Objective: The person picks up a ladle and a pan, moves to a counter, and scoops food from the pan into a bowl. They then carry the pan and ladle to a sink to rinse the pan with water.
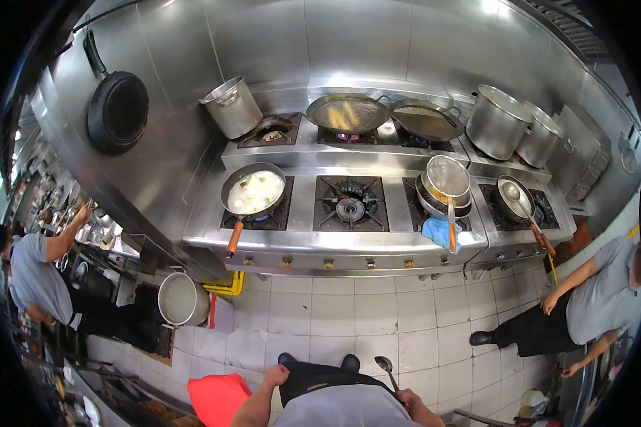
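My right hand [408, 400] is closed around the handle of a metal ladle [384, 364], whose bowl hangs over the floor by my right shoe. My left hand [276, 375] is curled closed beside my black apron [313, 377]; whatever its fingers hold, if anything, is hidden. Ahead of me, on the front left burner, a wooden-handled pan [236, 231] holds white, bubbling food [256, 192]. A strainer [447, 176] lies over a bowl on a front burner to the right, with a blue cloth [440, 233] below it. Neither hand touches the stove.
Behind the front burners stand a tall pot [232, 108], two wide pans [347, 114] and large pots [497, 122]. A pot [183, 299] sits low at left, near a red bag [219, 400]. Co-workers [39, 274] [602, 292] stand on both sides.
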{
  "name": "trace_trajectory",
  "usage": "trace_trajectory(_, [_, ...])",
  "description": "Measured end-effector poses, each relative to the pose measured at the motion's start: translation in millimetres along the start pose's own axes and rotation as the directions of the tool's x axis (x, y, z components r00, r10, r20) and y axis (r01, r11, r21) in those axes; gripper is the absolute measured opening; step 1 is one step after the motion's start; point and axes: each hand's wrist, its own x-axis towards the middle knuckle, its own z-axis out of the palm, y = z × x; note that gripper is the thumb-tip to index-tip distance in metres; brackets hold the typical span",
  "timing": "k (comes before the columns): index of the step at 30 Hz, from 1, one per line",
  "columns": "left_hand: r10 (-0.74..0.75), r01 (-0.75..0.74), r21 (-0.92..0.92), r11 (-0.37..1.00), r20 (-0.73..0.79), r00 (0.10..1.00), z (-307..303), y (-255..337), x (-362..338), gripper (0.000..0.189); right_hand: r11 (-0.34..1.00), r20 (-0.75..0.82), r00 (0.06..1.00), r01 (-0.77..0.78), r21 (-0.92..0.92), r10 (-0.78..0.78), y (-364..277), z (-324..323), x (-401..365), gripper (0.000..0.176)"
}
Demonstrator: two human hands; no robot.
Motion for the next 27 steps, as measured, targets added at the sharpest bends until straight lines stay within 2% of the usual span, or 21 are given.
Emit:
trace_trajectory(3, [-0.007, 0.006, -0.023, 1.000, -0.031, 0.999, 10.1, -1.8, -8.9, 0.033, 0.999, 0.009, 1.000, 0.012, -0.049, -0.011, 17.7, -8.2, 19.2, 0.026])
trace_trajectory(5, [0.062, -0.066, -0.085, 0.994, -0.052, 0.997, 14.7, -1.9, -16.1, 0.032, 0.990, 0.027, 0.999, -0.027, 0.141, 0.023, 44.7, -9.9, 58.7, 0.031])
trace_trajectory(8, [0.011, -0.016, -0.111, 0.994, -0.048, 0.999, 9.4, 22.6, -47.9, 0.032, 0.992, 0.022, 0.999, -0.037, 0.123, 0.034, 45.8, -20.7, 55.8, 0.026])
trace_trajectory(11, [0.009, -0.014, -0.056, 0.998, -0.089, 0.996, 32.1, 2.4, -34.2, 0.032, 0.994, 0.026, 0.998, -0.051, 0.092, 0.049, 52.6, -27.6, 62.6, 0.026])
trace_trajectory(13, [0.005, -0.011, -0.084, 0.996, -0.076, 0.997, 36.8, -5.9, -34.0, 0.033, 0.998, 0.017, 0.999, -0.047, -0.033, 0.047, 45.9, -34.6, 55.5, 0.027])
trace_trajectory(18, [-0.006, -0.003, -0.120, 0.993, -0.081, 0.997, 39.0, -13.2, -32.4, 0.033, 0.996, 0.028, 0.998, -0.060, -0.067, 0.062, 43.2, -39.7, 63.3, 0.028])
trace_trajectory(21, [0.024, -0.031, -0.108, 0.994, -0.064, 0.998, 23.5, 6.5, -49.0, 0.033, 0.996, 0.039, 0.998, -0.049, -0.079, 0.052, 35.4, -37.3, 65.4, 0.027])
trace_trajectory(23, [0.011, -0.019, -0.095, 0.995, -0.085, 0.996, 20.9, 17.1, -56.2, 0.032, 0.999, 0.025, 0.999, -0.035, -0.020, 0.036, 30.1, -33.3, 61.7, 0.027])
trace_trajectory(27, [-0.019, 0.002, -0.163, 0.987, -0.101, 0.995, 34.5, 4.3, -48.3, 0.032, 0.999, 0.044, 0.999, -0.022, 0.043, 0.021, 26.3, -29.6, 61.3, 0.026])
